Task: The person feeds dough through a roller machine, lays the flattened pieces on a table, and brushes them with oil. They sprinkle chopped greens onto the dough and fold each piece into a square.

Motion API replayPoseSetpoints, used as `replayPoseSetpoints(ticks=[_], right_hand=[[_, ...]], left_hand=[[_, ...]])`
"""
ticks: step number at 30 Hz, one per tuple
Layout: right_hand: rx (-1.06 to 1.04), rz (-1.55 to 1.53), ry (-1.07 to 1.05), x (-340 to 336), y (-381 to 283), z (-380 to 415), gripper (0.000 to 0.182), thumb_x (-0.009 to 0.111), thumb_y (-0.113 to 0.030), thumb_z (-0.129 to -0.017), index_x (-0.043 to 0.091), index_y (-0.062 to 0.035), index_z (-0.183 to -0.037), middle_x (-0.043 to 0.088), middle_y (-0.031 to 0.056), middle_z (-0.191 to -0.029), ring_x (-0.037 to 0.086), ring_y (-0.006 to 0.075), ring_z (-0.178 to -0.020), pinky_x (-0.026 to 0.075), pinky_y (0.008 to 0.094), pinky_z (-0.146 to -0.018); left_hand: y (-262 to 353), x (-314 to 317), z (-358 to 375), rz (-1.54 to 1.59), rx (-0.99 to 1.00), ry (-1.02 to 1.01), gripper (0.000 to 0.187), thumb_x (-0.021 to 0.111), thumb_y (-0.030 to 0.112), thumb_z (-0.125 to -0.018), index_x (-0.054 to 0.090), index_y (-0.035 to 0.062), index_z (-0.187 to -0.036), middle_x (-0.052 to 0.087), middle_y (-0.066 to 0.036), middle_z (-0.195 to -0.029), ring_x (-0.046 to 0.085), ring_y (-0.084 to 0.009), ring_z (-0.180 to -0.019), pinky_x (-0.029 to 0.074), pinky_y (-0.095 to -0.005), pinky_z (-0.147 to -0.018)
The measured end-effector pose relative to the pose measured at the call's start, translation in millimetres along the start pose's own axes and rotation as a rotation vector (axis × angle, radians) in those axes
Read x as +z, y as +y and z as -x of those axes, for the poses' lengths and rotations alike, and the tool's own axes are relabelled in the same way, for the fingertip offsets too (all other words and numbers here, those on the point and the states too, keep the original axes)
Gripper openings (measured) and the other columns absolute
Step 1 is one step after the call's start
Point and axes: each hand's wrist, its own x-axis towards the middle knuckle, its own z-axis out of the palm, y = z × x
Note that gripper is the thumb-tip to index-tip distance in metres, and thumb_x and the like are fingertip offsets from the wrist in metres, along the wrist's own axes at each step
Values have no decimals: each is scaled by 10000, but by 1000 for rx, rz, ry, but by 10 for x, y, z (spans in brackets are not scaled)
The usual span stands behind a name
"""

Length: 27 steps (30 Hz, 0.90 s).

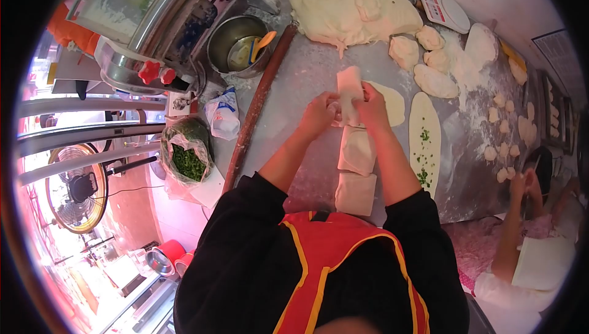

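Observation:
My left hand [320,113] is closed, its fingertips pinching the left edge of a folded dough sheet [349,87]. On the opposite edge my right hand [373,108] grips the same sheet, whose far end stretches away from me. Two folded dough squares [356,150] lie in a column just nearer to me, between my forearms. Behind my right hand a flat oval of dough [390,102] rests on the metal table. Further right is a long dough oval [423,168] sprinkled with chopped greens.
A long rolling pin [261,104] lies left, beside a metal pot [222,46] and a bag of chopped greens [189,161]. A large dough mass [350,12], dough lumps [404,52] and a scale [443,10] sit at the back. A co-worker's hands [524,188] are at right.

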Motion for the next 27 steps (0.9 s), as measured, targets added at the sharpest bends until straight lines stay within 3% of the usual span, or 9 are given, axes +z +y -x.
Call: replayPoseSetpoints(ticks=[1, 4, 7, 11, 17, 20, 22, 26, 27], right_hand=[[66, -108, -14, -53, -14, -21, 477, 509, 62, -747, 524, 10, -1221, 650, 106, -1014, 628, 173, -892, 485, 275, -760], [173, -215, -56, -203, 33, -41, 520, 517, 72, -768, 493, -33, -1277, 639, 56, -999, 603, 115, -795, 465, 230, -648], [181, -238, -66, -199, 76, -31, 514, 507, 78, -758, 501, -16, -1263, 637, 48, -978, 590, 106, -784, 456, 231, -645], [122, -280, -74, -125, 65, -1, 505, 540, 49, -761, 494, -3, -1261, 637, 73, -1020, 604, 131, -822, 464, 250, -694], [-115, 311, 144, -131, 213, -25, 492, 596, -21, -782, 477, 4, -1258, 606, 160, -1061, 614, 263, -923, 479, 343, -803], [53, 238, 135, -232, -65, 132, 468, 610, -50, -786, 488, 9, -1235, 578, 168, -1097, 592, 291, -965, 469, 365, -833], [-67, 397, 178, -349, 47, 170, 455, 620, -73, -788, 491, 15, -1215, 563, 177, -1127, 589, 310, -957, 468, 383, -832], [-283, 879, 402, -692, 315, 166, 434, 635, -101, -786, 494, 18, -1179, 552, 192, -1146, 586, 337, -939, 470, 423, -814], [-215, 907, 411, -750, 358, 164, 443, 645, -113, -780, 491, 15, -1175, 562, 187, -1130, 588, 341, -930, 471, 429, -810]], left_hand=[[19, 3, 11, 79, -3, -27, 308, 513, 59, -846, 537, -59, -1129, 642, -137, -891, 647, -177, -771, 524, -308, -617], [-33, -10, -21, -250, 139, 108, 326, 561, 80, -836, 550, 1, -1152, 630, -119, -945, 644, -213, -810, 523, -332, -664], [-66, 73, -18, -724, 575, 296, 360, 613, 116, -813, 567, 83, -1168, 599, -105, -1040, 618, -256, -892, 512, -364, -734], [-112, 193, -98, -654, 542, 234, 374, 636, 153, -793, 572, 135, -1161, 545, -74, -1091, 557, -278, -1014, 506, -373, -765], [-146, 280, -97, -782, 598, 250, 365, 632, 158, -794, 579, 146, -1155, 521, -70, -1101, 569, -250, -976, 511, -367, -757], [-83, 327, -91, -843, 597, 226, 342, 604, 150, -802, 581, 113, -1141, 515, -68, -1096, 542, -255, -1036, 505, -369, -790], [-72, 363, -106, -915, 637, 239, 339, 596, 132, -796, 585, 97, -1133, 523, -74, -1096, 536, -267, -1040, 492, -377, -825], [-220, 381, -230, -939, 855, 198, 314, 594, 129, -793, 605, 93, -1105, 524, -110, -1205, 512, -294, -1101, 458, -377, -895], [-256, 427, -234, -962, 882, 180, 309, 593, 125, -791, 609, 84, -1096, 519, -118, -1225, 500, -294, -1123, 444, -379, -919]])
